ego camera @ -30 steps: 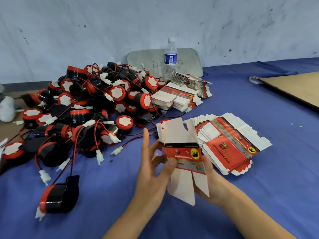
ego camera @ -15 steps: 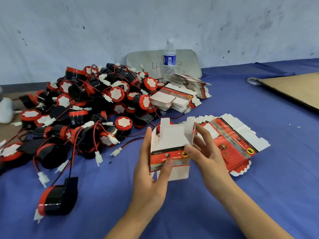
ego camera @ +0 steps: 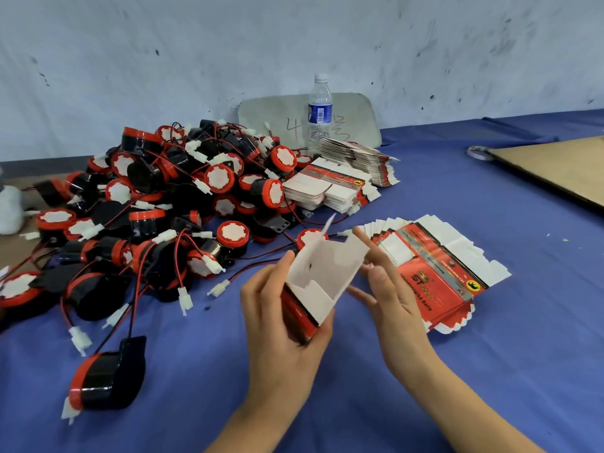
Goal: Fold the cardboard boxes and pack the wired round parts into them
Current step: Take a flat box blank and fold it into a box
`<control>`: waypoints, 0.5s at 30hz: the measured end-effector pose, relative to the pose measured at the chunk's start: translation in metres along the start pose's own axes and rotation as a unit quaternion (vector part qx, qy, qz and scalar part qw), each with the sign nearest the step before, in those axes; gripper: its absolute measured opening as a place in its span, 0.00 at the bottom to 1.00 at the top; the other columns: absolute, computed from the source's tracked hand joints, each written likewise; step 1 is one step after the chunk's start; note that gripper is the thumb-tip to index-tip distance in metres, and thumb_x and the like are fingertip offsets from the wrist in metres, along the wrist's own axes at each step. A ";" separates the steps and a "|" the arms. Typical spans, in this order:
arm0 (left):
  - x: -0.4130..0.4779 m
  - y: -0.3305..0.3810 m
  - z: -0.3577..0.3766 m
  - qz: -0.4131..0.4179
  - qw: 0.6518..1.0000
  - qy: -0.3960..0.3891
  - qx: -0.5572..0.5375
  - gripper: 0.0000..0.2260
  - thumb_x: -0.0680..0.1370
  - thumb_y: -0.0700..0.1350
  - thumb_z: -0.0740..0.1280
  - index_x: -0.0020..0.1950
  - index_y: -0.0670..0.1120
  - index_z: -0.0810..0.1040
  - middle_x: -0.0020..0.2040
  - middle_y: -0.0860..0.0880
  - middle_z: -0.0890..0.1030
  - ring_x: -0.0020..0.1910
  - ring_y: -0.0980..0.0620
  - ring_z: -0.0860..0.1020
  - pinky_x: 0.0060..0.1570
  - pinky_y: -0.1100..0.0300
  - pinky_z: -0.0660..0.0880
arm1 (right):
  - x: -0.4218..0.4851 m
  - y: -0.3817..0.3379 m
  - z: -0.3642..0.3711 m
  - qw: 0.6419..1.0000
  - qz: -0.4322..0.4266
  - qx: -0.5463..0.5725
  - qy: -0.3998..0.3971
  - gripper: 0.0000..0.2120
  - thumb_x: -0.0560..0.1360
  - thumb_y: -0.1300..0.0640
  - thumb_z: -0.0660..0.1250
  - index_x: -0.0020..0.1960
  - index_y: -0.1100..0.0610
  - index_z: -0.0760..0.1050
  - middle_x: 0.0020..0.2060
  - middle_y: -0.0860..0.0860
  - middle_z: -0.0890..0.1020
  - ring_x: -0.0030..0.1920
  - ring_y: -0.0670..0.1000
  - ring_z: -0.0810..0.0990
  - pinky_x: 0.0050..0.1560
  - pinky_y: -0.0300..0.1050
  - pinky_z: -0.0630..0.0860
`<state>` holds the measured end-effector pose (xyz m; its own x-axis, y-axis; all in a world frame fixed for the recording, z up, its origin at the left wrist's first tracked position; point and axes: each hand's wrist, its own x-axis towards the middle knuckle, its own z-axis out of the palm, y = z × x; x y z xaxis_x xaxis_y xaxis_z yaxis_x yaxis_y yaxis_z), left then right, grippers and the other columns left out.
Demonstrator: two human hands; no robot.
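Head view: the blue table (ego camera: 490,371) carries, at the left, a big pile of round parts (ego camera: 170,204), red-capped and black, their wires and white plugs trailing out. One loose part (ego camera: 104,380) lies apart at the near left. Right of centre a fan of flat boxes (ego camera: 438,269) is spread out, and further stacks (ego camera: 330,188) sit behind, just beside the pile.

Above the table, between pile and fan, is the box (ego camera: 322,276) being worked on. A second ago it was a flat blank stretched between both hands with its flaps hanging. It has since been popped into a sleeve, and it now tilts with its white inside and open flaps facing up.

The left hand (ego camera: 281,331) clamps the red body, thumb on one side and fingers curled under. The right hand (ego camera: 389,295) grips nothing; its fingers are loose and spread, and the forefinger lies along the upper flap.

The box looks erected but not closed. Tucking the end flaps probably comes next, before a part goes in.
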<state>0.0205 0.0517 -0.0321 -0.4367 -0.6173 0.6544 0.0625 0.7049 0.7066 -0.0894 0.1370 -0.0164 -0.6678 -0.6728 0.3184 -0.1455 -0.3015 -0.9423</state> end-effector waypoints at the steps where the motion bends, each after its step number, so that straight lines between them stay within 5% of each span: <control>1: 0.000 -0.002 0.000 -0.001 1.000 0.018 0.022 0.43 0.65 0.40 0.80 0.72 0.59 0.61 0.63 0.64 0.62 0.64 0.68 0.65 0.58 0.78 0.65 | -0.002 0.000 0.002 1.000 0.000 -0.004 -0.017 0.28 0.72 0.38 0.63 0.70 0.42 0.67 0.64 0.41 0.76 0.66 0.46 0.74 0.65 0.58 0.73; 3: 0.001 -0.003 0.000 0.032 0.996 0.028 0.080 0.44 0.62 0.39 0.81 0.71 0.54 0.61 0.63 0.55 0.62 0.62 0.60 0.66 0.57 0.72 0.69 | -0.007 0.001 0.006 0.998 -0.012 -0.001 -0.065 0.35 0.68 0.36 0.70 0.72 0.42 0.64 0.66 0.40 0.74 0.66 0.46 0.73 0.59 0.49 0.78; 6: 0.000 0.001 0.002 0.127 0.981 -0.022 0.146 0.39 0.67 0.54 0.73 0.72 0.52 0.57 0.67 0.49 0.61 0.63 0.49 0.66 0.53 0.52 0.77 | -0.011 0.003 0.013 0.997 0.012 0.018 -0.080 0.50 0.63 0.38 0.76 0.77 0.54 0.56 0.66 0.44 0.75 0.65 0.45 0.74 0.55 0.35 0.75; 9: -0.003 0.002 0.003 0.164 0.972 -0.087 0.147 0.39 0.69 0.63 0.68 0.74 0.51 0.56 0.74 0.51 0.57 0.69 0.56 0.60 0.59 0.56 0.73 | -0.005 -0.001 0.006 0.996 0.046 0.076 -0.031 0.46 0.60 0.40 0.76 0.71 0.56 0.65 0.54 0.47 0.84 0.52 0.48 0.83 0.48 0.42 0.79; 12: -0.002 0.002 -0.001 0.146 0.980 -0.115 0.076 0.33 0.73 0.65 0.64 0.74 0.58 0.57 0.78 0.50 0.50 0.76 0.50 0.56 0.69 0.58 0.63 | 0.004 -0.007 -0.009 0.987 0.085 0.133 -0.039 0.39 0.54 0.29 0.75 0.61 0.45 0.78 0.54 0.54 0.84 0.51 0.57 0.84 0.49 0.54 0.80; 15: 0.001 0.004 -0.004 0.121 0.983 -0.134 -0.012 0.31 0.76 0.63 0.64 0.75 0.59 0.57 0.79 0.44 0.48 0.78 0.48 0.51 0.69 0.70 0.58 | 0.007 -0.009 -0.014 0.986 0.089 0.119 -0.070 0.37 0.53 0.25 0.72 0.56 0.44 0.82 0.52 0.54 0.84 0.52 0.56 0.84 0.49 0.52 0.80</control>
<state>0.0239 0.0529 -0.0277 -0.6274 -0.3154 0.7119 0.2138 0.8093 0.5471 -0.1030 0.1448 -0.0070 -0.5580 -0.8110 0.1760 0.1526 -0.3087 -0.9388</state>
